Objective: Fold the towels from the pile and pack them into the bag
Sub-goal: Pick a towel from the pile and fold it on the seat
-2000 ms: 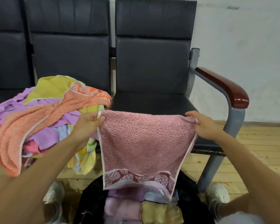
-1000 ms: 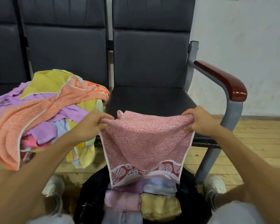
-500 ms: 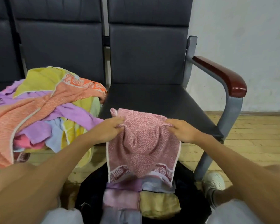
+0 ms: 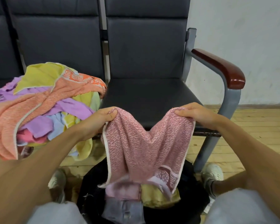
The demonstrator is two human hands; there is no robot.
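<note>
A pink towel (image 4: 145,151) with a patterned border hangs in the air between my hands, sagging in a V at the middle. My left hand (image 4: 97,122) pinches its upper left corner and my right hand (image 4: 196,114) grips the upper right corner. Directly below it stands an open black bag (image 4: 90,188) on the floor, with folded pink, yellow and grey towels inside. The pile of loose towels (image 4: 44,104), orange, yellow, purple and blue, lies on the chair seat to my left.
A dark padded chair seat (image 4: 149,96) is in front of me, with a grey metal frame and a red-brown armrest (image 4: 220,67) on the right. Wooden floor lies beyond. My knees and white shoes flank the bag.
My hands came together with the towel's top corners, doubling it, and have now spread apart again. The towel hangs narrower and thicker, sagging in the middle.
</note>
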